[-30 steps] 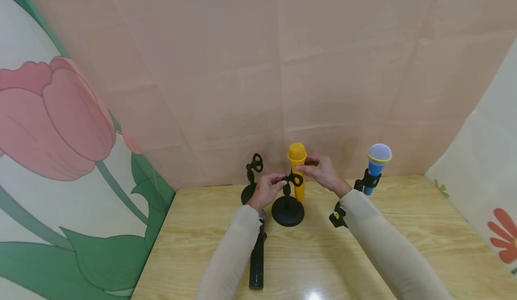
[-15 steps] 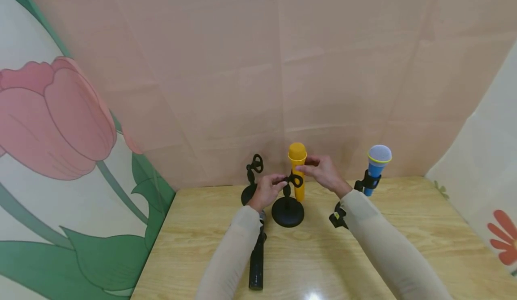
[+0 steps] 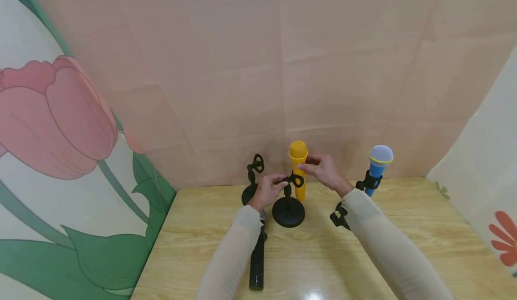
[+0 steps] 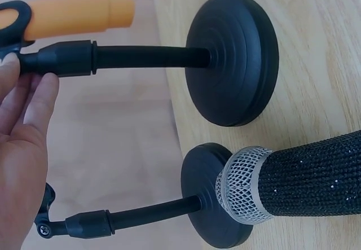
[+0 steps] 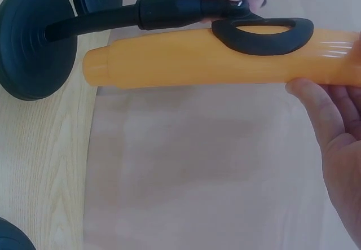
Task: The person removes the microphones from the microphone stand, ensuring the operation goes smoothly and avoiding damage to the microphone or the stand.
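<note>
A yellow microphone [image 3: 299, 154] stands upright in the head view, with my right hand [image 3: 325, 173] gripping its upper body between thumb and fingers. My left hand [image 3: 266, 191] pinches the neck of a black desktop microphone stand [image 3: 288, 212], just below its ring-shaped clip. In the right wrist view the clip [image 5: 260, 48] overlaps the side of the yellow handle, whose narrow tail end points toward the table. The left wrist view shows the stand's stem running down to a round base [image 4: 237, 58]; part of the clip is out of frame there.
A second black stand [image 3: 249, 193] with a vacant clip is behind my left hand. A black glittery microphone [image 3: 256, 268] with silver mesh lies beside my left sleeve. At right, a blue microphone [image 3: 375, 170] sits in another clip. A beige backdrop [image 3: 202, 89] rises behind the wooden table [image 3: 194, 246].
</note>
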Action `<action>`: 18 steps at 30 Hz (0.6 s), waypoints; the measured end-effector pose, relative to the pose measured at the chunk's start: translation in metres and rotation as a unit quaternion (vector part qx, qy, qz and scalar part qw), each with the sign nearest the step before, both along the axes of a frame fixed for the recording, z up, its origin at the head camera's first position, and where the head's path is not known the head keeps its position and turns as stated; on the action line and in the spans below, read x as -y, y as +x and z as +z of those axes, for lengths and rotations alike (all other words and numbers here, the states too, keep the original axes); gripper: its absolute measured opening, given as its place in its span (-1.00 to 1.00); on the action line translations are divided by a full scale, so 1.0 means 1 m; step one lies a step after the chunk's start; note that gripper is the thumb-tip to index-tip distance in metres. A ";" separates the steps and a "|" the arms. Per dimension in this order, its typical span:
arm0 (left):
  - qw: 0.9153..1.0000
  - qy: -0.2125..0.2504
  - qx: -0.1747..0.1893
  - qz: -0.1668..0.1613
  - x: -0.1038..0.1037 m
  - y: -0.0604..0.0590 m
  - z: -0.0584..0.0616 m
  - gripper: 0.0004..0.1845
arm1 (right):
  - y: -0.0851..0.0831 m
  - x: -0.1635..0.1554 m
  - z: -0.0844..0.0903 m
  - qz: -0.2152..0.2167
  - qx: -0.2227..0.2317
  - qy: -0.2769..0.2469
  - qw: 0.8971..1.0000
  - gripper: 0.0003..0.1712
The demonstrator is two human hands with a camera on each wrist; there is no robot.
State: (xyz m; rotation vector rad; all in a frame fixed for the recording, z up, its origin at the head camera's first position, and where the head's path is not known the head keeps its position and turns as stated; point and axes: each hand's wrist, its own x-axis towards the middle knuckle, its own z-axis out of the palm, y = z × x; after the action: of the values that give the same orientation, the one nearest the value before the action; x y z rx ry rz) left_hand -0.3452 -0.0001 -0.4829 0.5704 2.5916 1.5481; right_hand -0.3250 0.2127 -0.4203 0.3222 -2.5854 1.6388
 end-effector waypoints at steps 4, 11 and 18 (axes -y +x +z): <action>1.000 -0.002 -0.007 -0.003 0.000 0.000 0.000 -0.70 | 0.001 0.000 0.001 -0.001 0.006 0.000 1.000 -0.38; 1.000 0.001 -0.013 -0.010 0.000 0.000 -0.002 -0.69 | 0.002 0.000 0.004 0.003 0.007 -0.008 1.000 -0.39; 1.000 -0.002 -0.022 -0.008 0.001 -0.001 -0.002 -0.70 | 0.000 0.000 0.008 0.000 0.007 0.002 1.000 -0.36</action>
State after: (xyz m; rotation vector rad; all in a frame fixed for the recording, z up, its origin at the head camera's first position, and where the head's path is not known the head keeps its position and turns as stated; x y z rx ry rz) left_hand -0.3462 -0.0016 -0.4851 0.6307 2.6139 1.5432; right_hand -0.3252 0.2132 -0.4127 0.3127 -2.6001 1.6421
